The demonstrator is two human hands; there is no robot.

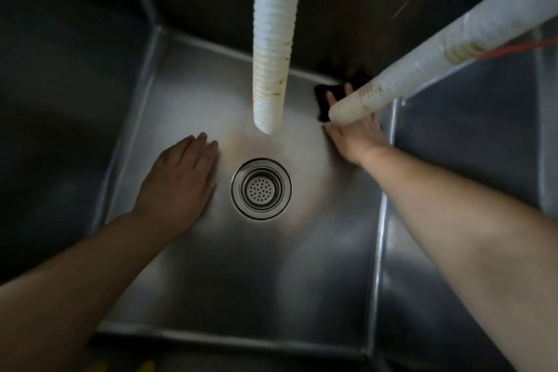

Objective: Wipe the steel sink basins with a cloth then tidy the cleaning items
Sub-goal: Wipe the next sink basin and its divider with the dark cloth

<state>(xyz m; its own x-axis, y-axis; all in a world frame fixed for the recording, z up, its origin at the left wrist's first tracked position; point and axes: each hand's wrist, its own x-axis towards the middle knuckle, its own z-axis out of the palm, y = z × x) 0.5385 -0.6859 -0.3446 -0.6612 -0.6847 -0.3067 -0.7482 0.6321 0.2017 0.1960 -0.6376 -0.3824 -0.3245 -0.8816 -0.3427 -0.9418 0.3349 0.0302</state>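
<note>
A drain strainer [261,189] is sitting in the middle of the sink basin [241,275] floor. The left hand [178,187] is lying flat just left of it. The right hand [356,133] is pressing a cloth [329,96] into the far right corner. Two hoses are hanging above: one [273,39] over the centre, one [437,54] slanting in over the right hand.

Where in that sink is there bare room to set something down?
The near basin floor, between the drain strainer and the front wall, is bare. It is crowded at the far right corner: the right hand presses a dark cloth there under the angled hose. The left hand lies flat left of the drain, and the hanging hose ends above the floor.
</note>
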